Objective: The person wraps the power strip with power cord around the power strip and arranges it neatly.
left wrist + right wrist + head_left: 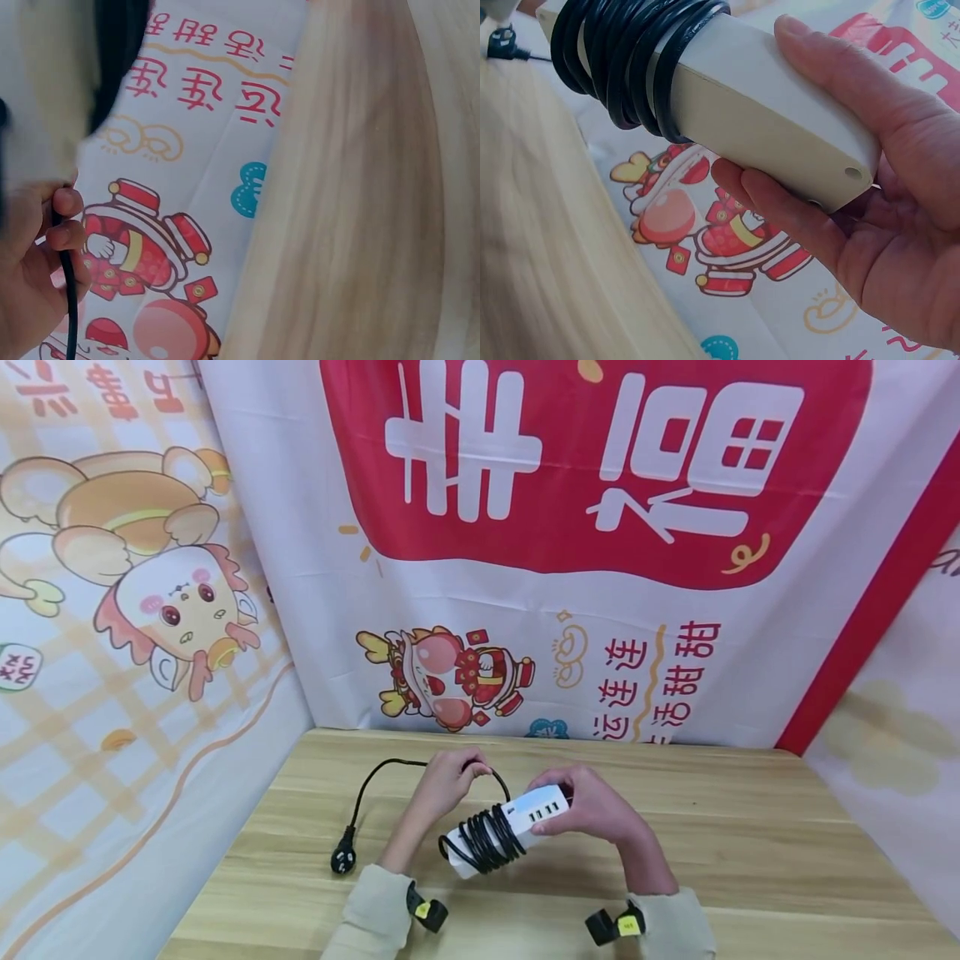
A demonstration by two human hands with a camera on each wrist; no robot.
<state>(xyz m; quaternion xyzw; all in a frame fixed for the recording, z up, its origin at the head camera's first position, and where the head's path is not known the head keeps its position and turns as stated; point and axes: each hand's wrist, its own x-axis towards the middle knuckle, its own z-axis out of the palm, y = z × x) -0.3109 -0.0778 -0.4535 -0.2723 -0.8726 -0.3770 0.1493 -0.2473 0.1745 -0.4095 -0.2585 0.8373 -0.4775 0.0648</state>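
A white power strip with small ports at one end is held tilted above the table by my right hand. In the right wrist view, thumb and fingers grip the end of its casing. Several turns of black cord wrap its other half. My left hand pinches the loose stretch of that cord, left of the strip; the left wrist view shows the cord running down from curled fingers. Beyond the left hand the cord ends in a black plug, lying on the table at the left.
The wooden table has a light grain. A printed cloth with a red panel and cartoon figures hangs behind its back edge. Another patterned cloth stands along the left side. Each wrist wears a strap with a small black camera.
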